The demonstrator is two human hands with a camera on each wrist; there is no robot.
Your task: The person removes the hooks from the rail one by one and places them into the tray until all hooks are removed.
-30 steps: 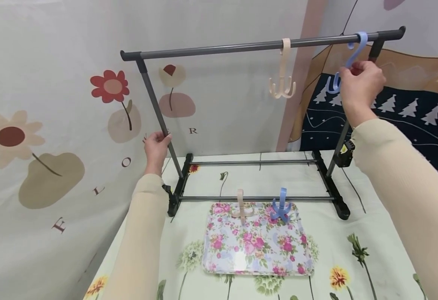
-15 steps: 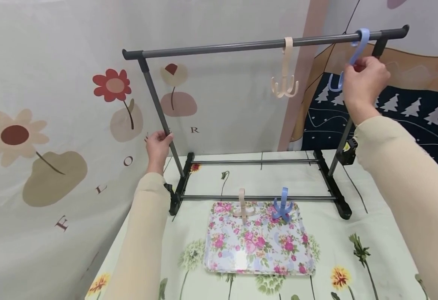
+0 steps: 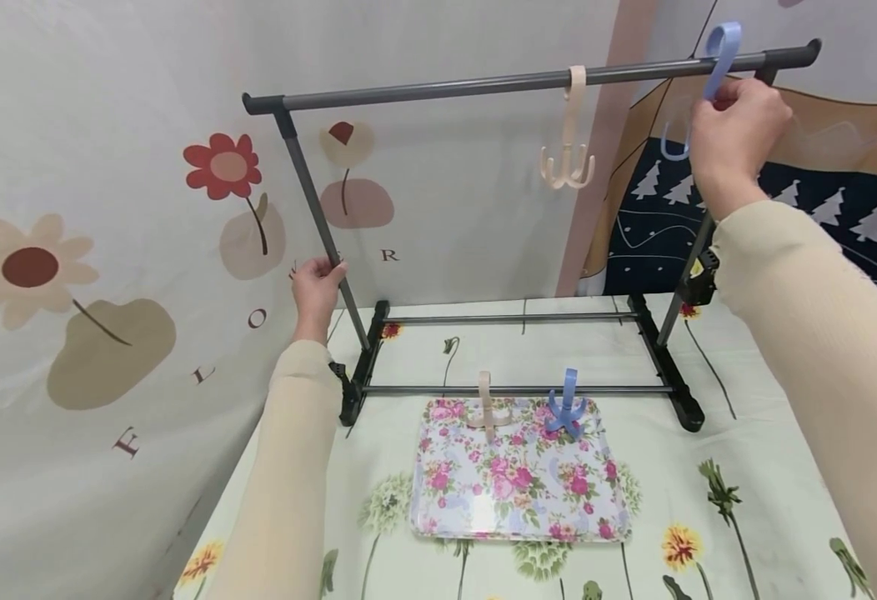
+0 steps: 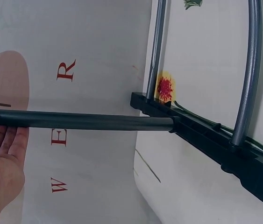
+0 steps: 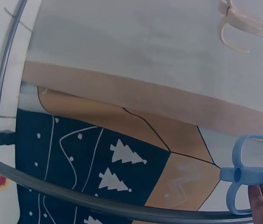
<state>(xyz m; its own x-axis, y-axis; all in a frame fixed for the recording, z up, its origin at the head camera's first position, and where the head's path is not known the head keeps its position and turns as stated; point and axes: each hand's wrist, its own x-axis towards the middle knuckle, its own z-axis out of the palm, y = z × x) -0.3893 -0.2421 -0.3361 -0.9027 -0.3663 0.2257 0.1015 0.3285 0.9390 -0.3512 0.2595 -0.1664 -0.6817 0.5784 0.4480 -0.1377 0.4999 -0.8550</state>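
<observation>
My right hand (image 3: 742,137) pinches the shank of a blue multi-prong hook (image 3: 724,50) near the right end of a grey clothes rack's top bar (image 3: 423,92). The hook's curved top stands above the bar; whether it touches the bar I cannot tell. In the right wrist view the blue hook's prongs (image 5: 238,175) show beside the fingertips. My left hand (image 3: 314,292) grips the rack's left upright post (image 3: 309,183), thumb on one side and fingers on the other, as the left wrist view also shows. A beige hook (image 3: 569,133) hangs from the top bar.
Below the rack, a beige hook (image 3: 486,408) and a blue hook (image 3: 568,408) lie on a floral tray (image 3: 513,508), at the front lower bar (image 3: 408,389). Black feet (image 3: 667,367) stand on the flowered tablecloth (image 3: 776,483). A printed curtain (image 3: 446,208) hangs behind.
My right hand has risen with the blue hook, whose curved top went from resting over the bar to standing above it. The left hand keeps its grip on the post.
</observation>
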